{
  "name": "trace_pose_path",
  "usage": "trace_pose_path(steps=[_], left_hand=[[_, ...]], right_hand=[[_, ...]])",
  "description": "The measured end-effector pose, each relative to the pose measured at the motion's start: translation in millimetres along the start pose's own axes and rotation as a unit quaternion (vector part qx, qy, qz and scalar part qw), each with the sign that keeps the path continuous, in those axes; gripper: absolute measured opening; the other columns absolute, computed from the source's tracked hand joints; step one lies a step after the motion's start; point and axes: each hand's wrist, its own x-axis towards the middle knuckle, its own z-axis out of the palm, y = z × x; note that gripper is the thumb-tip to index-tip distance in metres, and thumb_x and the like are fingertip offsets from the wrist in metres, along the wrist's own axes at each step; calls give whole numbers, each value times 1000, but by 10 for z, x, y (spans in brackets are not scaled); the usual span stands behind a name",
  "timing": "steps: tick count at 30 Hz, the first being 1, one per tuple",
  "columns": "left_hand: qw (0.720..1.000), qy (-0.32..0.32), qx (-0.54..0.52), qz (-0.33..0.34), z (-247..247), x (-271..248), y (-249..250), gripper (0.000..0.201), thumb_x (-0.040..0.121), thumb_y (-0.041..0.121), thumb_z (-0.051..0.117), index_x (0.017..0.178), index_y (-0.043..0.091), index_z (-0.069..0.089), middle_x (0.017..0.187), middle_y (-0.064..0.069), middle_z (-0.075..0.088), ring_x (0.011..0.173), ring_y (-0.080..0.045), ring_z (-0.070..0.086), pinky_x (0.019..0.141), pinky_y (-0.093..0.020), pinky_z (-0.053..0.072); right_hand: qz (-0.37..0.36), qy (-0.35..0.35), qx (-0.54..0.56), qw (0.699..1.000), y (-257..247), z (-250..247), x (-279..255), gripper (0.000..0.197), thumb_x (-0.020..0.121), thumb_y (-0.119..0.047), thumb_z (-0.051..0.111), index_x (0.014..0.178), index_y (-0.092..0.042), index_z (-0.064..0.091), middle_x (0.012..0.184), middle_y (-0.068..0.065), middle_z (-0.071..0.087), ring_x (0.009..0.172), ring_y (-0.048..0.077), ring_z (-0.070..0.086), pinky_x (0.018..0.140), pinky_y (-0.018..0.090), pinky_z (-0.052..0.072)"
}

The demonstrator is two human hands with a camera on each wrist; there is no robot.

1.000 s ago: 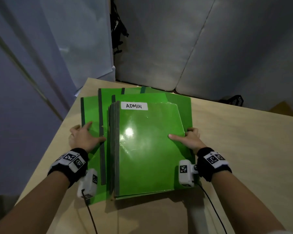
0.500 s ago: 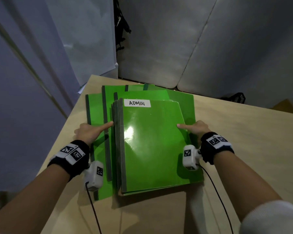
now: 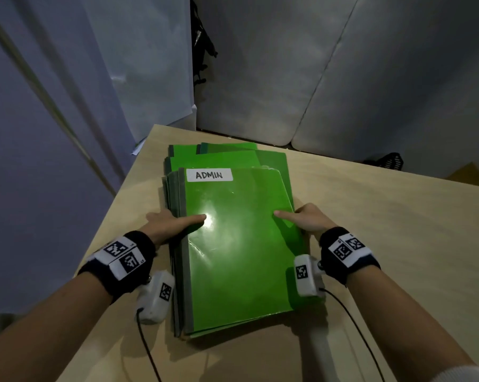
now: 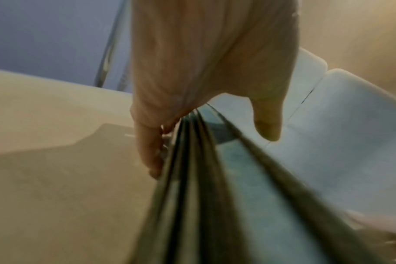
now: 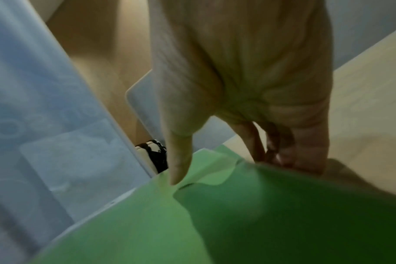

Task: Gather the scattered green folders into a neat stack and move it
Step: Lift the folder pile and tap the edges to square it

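Several green folders [image 3: 232, 244] lie in one pile on the wooden table [image 3: 384, 244], the top one labelled ADMIN [image 3: 209, 175]. The lower folders stick out a little at the far end. My left hand [image 3: 172, 223] grips the pile at its grey spines, thumb flat on the top cover. In the left wrist view the fingers [image 4: 149, 151] curl against the spine edges [image 4: 203, 196]. On the opposite side my right hand [image 3: 307, 219] grips the open edge. The right wrist view shows its thumb [image 5: 179, 160] on the green cover [image 5: 260, 214] and its fingers curled below the edge.
The table's left edge [image 3: 117, 205] runs close beside my left hand, with a wall beyond it. Grey panels [image 3: 288, 78] stand behind the table. A black object [image 3: 388, 161] sits off the far right edge. Bare tabletop stretches to the right of the pile.
My left hand has pushed the folders that stuck out on the left in under the pile, and its thumb now lies on the top cover. The right hand stays at the right edge.
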Motion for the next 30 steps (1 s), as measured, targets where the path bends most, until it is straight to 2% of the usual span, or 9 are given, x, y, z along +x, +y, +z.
trace_pose_path(steps=[3, 6, 10, 17, 18, 21, 24, 28, 30], left_hand=[[999, -34, -12, -14, 134, 201, -42, 142, 18, 80, 74, 141, 19, 39, 153, -7, 34, 135, -29, 40, 108, -46, 38], [997, -17, -76, 5, 246, 265, -50, 137, 16, 71, 82, 133, 9, 47, 141, -22, 46, 126, -36, 51, 101, -50, 44], [987, 0, -158, 21, 267, -156, 153, 124, 5, 56, 87, 110, -5, 62, 115, -18, 66, 108, -32, 62, 99, -42, 48], [978, -43, -203, 24, 284, -387, 181, 127, 9, 46, 89, 119, -9, 57, 132, -22, 57, 125, -34, 50, 111, -45, 35], [977, -50, -204, 23, 284, -423, 180, 119, 17, 45, 90, 119, -8, 57, 134, -22, 55, 128, -35, 48, 113, -45, 32], [978, -69, -196, 9, 307, -550, 146, 55, 60, 28, 84, 103, 1, 65, 135, -17, 54, 131, -32, 44, 115, -43, 27], [977, -78, -200, 12, 372, -600, 88, 28, 72, 24, 76, 92, 5, 67, 125, -6, 58, 125, -24, 46, 115, -41, 27], [979, -76, -185, 33, 378, -705, 80, 68, 63, 37, 80, 117, 1, 62, 131, -15, 59, 128, -28, 47, 111, -39, 28], [978, -67, -193, 45, 426, -667, 21, 103, 36, 49, 89, 121, 0, 59, 130, -16, 59, 126, -30, 51, 111, -41, 32]], right_hand=[[-11, 11, 33, 999, 11, 71, -93, 60, 77, -35, 72, 120, 1, 49, 110, 10, 54, 117, 32, 50, 90, 35, 41], [5, 12, 82, 997, 82, 47, -152, 65, 80, -25, 71, 129, 7, 43, 138, 21, 47, 129, 33, 43, 89, 30, 36], [20, -11, 96, 995, 178, 12, -219, 84, 74, -34, 75, 135, 8, 35, 148, 23, 35, 136, 35, 34, 106, 40, 33], [34, -25, 74, 996, 297, 15, -321, 94, 72, -43, 73, 141, 2, 28, 151, 23, 30, 139, 38, 30, 110, 47, 28], [35, -26, 77, 996, 315, 22, -354, 94, 72, -44, 72, 141, 2, 28, 151, 22, 30, 139, 37, 29, 110, 47, 28], [35, -35, 88, 995, 368, 45, -426, 97, 68, -47, 74, 141, 0, 30, 152, 21, 30, 139, 37, 30, 111, 47, 27], [36, -34, 117, 992, 440, 71, -525, 96, 68, -44, 75, 141, -1, 29, 152, 21, 28, 140, 37, 27, 114, 50, 25], [26, -25, 144, 989, 548, 108, -660, 90, 70, -42, 74, 139, -1, 34, 151, 20, 31, 140, 37, 29, 114, 50, 26], [22, -17, 135, 990, 595, 110, -751, 87, 74, -42, 71, 140, -1, 33, 151, 19, 32, 139, 36, 30, 111, 48, 27]])
